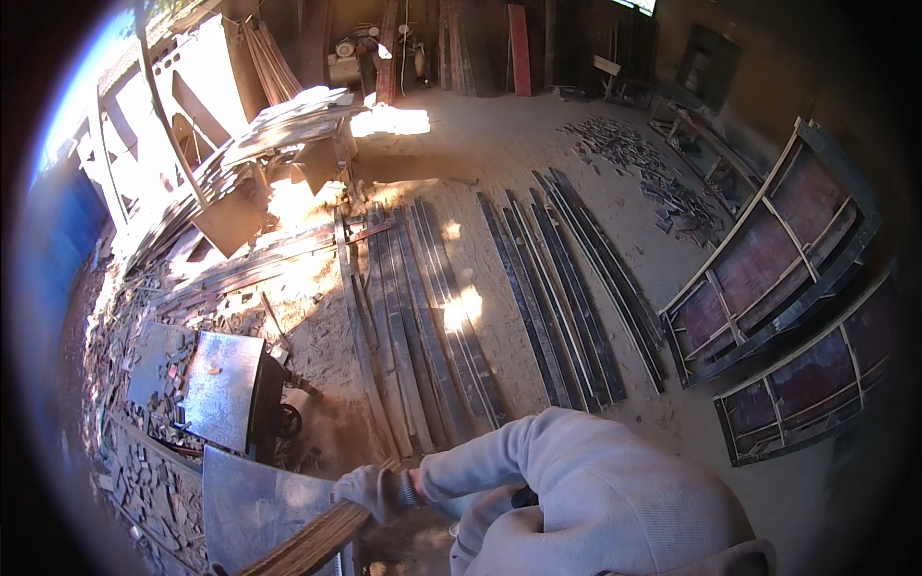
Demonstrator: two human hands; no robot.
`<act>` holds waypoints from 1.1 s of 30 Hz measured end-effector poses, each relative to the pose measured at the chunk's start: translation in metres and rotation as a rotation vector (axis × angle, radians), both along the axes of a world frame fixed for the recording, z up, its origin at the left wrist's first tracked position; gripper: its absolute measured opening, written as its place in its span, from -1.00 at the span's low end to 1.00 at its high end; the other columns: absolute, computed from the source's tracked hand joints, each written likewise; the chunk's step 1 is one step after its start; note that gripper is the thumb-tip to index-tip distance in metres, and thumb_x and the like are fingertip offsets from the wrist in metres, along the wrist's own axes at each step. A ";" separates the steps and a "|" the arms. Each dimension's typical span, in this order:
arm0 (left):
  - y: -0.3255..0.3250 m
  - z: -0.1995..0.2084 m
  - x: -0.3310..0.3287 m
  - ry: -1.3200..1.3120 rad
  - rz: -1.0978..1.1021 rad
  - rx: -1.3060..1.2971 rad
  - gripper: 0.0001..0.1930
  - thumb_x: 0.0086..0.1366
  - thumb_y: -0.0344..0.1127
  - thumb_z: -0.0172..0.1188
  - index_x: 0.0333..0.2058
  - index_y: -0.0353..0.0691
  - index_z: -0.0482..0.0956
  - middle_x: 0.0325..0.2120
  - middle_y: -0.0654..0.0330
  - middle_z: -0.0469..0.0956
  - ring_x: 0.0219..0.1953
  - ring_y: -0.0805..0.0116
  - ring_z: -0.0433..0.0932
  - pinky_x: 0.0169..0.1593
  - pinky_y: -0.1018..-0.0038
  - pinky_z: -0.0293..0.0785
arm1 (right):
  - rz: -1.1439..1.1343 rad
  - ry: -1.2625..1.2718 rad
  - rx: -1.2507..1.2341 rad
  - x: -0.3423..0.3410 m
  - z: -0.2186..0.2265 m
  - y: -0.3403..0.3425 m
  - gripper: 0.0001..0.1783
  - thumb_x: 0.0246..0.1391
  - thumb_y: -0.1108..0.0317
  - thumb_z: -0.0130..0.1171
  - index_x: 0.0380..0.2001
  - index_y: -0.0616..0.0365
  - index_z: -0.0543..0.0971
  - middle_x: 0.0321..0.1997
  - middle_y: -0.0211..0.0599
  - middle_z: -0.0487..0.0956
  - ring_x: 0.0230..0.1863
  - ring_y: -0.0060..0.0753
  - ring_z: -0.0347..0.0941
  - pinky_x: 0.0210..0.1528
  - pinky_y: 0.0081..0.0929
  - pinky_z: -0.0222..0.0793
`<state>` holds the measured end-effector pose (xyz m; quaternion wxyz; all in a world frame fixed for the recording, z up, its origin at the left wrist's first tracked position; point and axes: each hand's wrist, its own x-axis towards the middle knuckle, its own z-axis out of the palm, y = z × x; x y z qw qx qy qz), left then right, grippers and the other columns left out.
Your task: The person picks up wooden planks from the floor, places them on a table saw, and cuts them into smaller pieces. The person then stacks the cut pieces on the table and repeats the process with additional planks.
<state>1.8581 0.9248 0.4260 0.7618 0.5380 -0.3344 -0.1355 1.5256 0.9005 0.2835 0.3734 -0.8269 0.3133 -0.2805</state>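
My right arm, in a pale grey knitted sleeve, reaches left across the lower part of the head view. My right hand (379, 492), in a grey work glove, is closed over a long wooden board (312, 540) with dark streaky grain. The board slants down to the lower edge, where its near end is cut off. Beneath and beside it lies a smooth metal tabletop (252, 501). My left hand is out of view.
Beyond the tabletop stands a metal machine (223, 379) with a handwheel (288, 420). Long dark bars (547, 298) lie in rows on the dusty floor. Framed panels (759, 259) lean at right. Wood scraps (154, 490) litter the left; more offcuts (624, 144) lie far right.
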 end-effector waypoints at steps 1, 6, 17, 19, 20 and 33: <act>0.012 0.026 -0.003 0.010 -0.005 -0.052 -0.28 0.50 0.26 0.02 0.35 -0.22 0.39 0.22 -0.07 0.51 0.22 0.06 0.54 0.32 0.03 0.52 | 0.034 0.015 0.093 0.018 0.010 -0.004 -0.17 -0.40 -0.01 0.72 -0.04 0.12 0.58 -0.08 -0.01 0.66 -0.01 0.13 0.63 0.09 -0.10 0.57; 0.078 0.129 -0.002 -0.010 -0.019 -0.184 -0.32 0.55 0.25 0.01 0.31 -0.23 0.43 0.17 -0.04 0.56 0.18 0.10 0.58 0.29 0.05 0.55 | 0.084 0.011 -0.238 0.099 0.080 -0.044 -0.29 -0.30 -0.14 0.69 -0.20 0.13 0.65 -0.25 -0.03 0.69 -0.20 0.10 0.68 -0.08 -0.17 0.63; -0.034 0.099 -0.072 -0.349 0.036 -0.253 -0.30 0.26 0.06 0.54 0.19 -0.29 0.54 -0.03 0.16 0.72 -0.05 0.21 0.71 0.16 0.25 0.60 | 0.571 -0.577 -0.001 0.189 0.260 -0.132 -0.16 0.10 0.09 0.61 0.33 0.22 0.48 0.24 -0.03 0.64 0.22 -0.15 0.61 0.18 -0.29 0.64; -0.043 0.080 -0.080 -0.381 0.075 -0.214 -0.26 0.22 0.09 0.56 0.19 -0.30 0.53 -0.02 0.14 0.72 -0.05 0.22 0.71 0.14 0.27 0.62 | 0.597 -0.595 0.018 0.195 0.265 -0.132 -0.19 0.11 0.09 0.60 0.32 0.22 0.50 0.23 -0.04 0.64 0.22 -0.16 0.61 0.18 -0.29 0.64; -0.047 0.072 -0.081 -0.388 0.087 -0.201 -0.24 0.21 0.10 0.58 0.19 -0.31 0.53 -0.02 0.13 0.72 -0.05 0.23 0.71 0.12 0.28 0.63 | 0.610 -0.603 0.025 0.197 0.266 -0.130 -0.20 0.11 0.09 0.60 0.31 0.21 0.50 0.23 -0.04 0.65 0.22 -0.16 0.61 0.18 -0.29 0.65; -0.015 -0.093 -0.084 0.083 0.020 0.048 0.05 0.03 0.33 0.62 0.30 -0.21 0.35 -0.05 0.14 0.69 -0.04 0.27 0.70 0.08 0.34 0.68 | 0.628 -0.738 0.212 0.215 0.216 -0.091 -0.35 0.15 0.08 0.56 0.22 0.16 0.61 0.20 -0.11 0.68 0.21 -0.20 0.62 0.17 -0.28 0.66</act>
